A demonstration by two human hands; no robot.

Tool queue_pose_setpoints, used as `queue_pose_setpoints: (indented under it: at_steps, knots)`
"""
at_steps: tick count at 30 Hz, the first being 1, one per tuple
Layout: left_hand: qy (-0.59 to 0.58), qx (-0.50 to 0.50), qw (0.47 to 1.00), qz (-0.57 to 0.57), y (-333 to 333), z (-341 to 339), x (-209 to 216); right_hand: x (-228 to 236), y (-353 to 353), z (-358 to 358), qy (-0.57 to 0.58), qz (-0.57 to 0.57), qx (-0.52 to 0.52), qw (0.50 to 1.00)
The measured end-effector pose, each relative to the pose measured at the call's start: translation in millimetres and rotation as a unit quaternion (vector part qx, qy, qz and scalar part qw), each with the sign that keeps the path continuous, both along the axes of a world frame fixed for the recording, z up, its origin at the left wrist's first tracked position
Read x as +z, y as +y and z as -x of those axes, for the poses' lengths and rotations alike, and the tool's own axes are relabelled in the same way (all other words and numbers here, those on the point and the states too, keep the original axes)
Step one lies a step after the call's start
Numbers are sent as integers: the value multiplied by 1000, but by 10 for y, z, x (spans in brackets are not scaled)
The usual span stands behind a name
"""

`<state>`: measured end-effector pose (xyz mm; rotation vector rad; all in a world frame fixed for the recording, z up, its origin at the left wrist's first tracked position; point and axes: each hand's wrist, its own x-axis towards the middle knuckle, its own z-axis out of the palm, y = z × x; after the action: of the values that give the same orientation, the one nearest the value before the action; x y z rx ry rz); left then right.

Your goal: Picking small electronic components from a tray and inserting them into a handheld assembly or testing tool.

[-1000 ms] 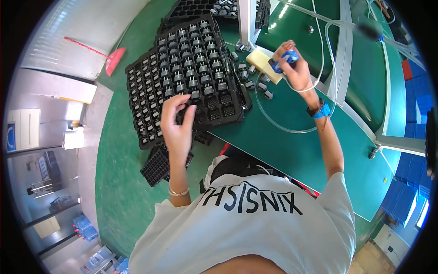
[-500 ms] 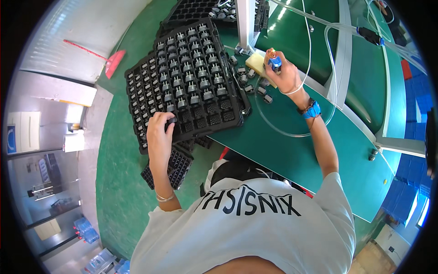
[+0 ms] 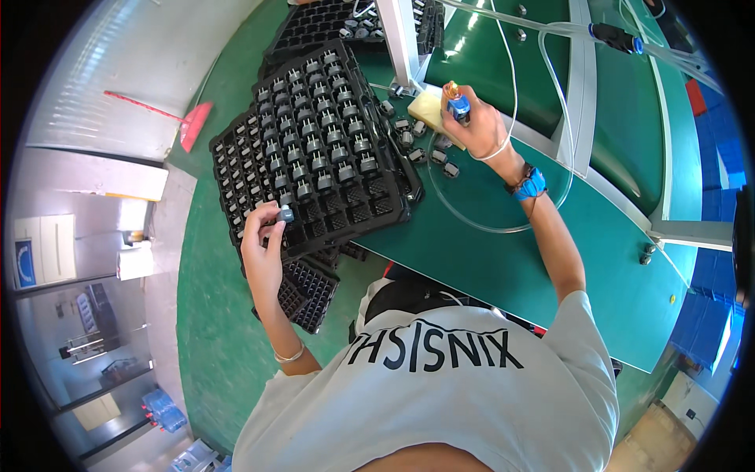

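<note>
My left hand (image 3: 262, 245) is closed in a pinch on a small grey plug part (image 3: 286, 214), over the near left side of a black tray (image 3: 370, 224). Rows of grey plugs (image 3: 318, 162) with metal pins pointing up fill most of that tray; several pockets along its near edge hold none. On the right, my right hand (image 3: 481, 130) is wrapped around a blue handheld nozzle (image 3: 458, 106) with a brass-coloured tip. It is above the green table, beside a pale yellow sponge block (image 3: 427, 108).
Several loose grey plug parts (image 3: 417, 155) lie beside the sponge. A thin clear hose (image 3: 503, 230) loops over the green table (image 3: 472, 267). A white post (image 3: 397, 43) stands behind the tray, with another parts tray (image 3: 303, 30) beyond. More black trays (image 3: 313, 295) sit lower down.
My left hand has turned and drawn slightly left and nearer, and the plug part in its fingers shows more. My right hand keeps its grip on the nozzle. The view has shifted a little.
</note>
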<state>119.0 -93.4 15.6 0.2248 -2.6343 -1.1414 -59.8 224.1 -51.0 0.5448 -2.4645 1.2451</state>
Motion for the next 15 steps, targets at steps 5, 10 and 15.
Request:
queue_pose_setpoints:
  at_steps: [5, 10, 15]
  knots:
    - [15, -39, 962, -271, 66, -16, -22, -43, 5, 20, 10, 8, 7, 1000]
    - [11, -48, 949, -310, 142, -29, -46, -32, 4, 1, -9, 4, 18, 1000]
    - [4, -84, 882, -464, 370, -12, -50, -22, 31, 0, -41, 0, 18, 999]
